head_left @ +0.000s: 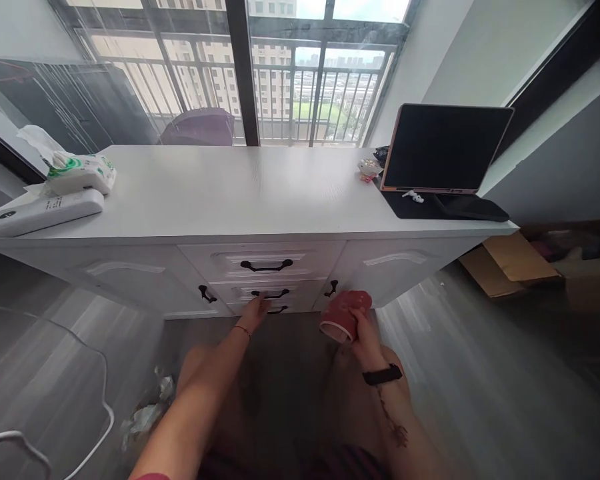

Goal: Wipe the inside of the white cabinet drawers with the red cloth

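My right hand point(366, 340) is closed around a red mug point(346, 316), held on its side in front of the white cabinet point(190, 200). My left hand point(257, 311) reaches forward with its fingers on the black handle of the middle drawer point(270, 293). Above it sits the top drawer point(266, 266), closed, and a lower handle shows just under my fingers. Whether my left fingers curl round the handle is hard to see.
On the cabinet top lie a tissue pack point(83, 172) and a white device point(45, 212) at the left. A tablet point(443, 150) on a black mat, with small trinkets, stands at the right. Cardboard point(510, 263) lies on the floor to the right; crumpled plastic point(147, 413) lies left.
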The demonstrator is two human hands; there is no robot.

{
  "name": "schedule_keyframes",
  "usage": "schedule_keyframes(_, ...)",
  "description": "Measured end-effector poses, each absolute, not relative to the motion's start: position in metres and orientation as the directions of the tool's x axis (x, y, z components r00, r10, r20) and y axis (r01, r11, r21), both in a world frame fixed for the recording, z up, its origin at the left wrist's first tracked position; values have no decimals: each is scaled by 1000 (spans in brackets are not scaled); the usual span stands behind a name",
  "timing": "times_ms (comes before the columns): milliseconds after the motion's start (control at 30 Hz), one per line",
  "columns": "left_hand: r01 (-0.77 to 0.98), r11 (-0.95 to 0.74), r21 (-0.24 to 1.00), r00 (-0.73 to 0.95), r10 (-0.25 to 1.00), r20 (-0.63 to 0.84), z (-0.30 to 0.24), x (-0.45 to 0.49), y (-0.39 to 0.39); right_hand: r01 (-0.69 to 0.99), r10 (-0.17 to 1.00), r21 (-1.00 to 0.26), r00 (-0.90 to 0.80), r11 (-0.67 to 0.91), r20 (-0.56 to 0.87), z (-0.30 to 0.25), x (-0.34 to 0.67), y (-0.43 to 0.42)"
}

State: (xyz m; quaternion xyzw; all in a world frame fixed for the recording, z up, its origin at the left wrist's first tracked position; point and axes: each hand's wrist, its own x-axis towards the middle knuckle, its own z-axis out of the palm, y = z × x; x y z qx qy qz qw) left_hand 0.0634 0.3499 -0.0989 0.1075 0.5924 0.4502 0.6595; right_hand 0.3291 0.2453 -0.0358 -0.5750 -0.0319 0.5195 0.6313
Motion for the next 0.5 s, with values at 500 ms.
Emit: schedule_keyframes(500, -406, 826, 392, 101, 467, -879, -104, 37, 265, -773, 694, -633, 481, 46, -536, -11, 330, 246)
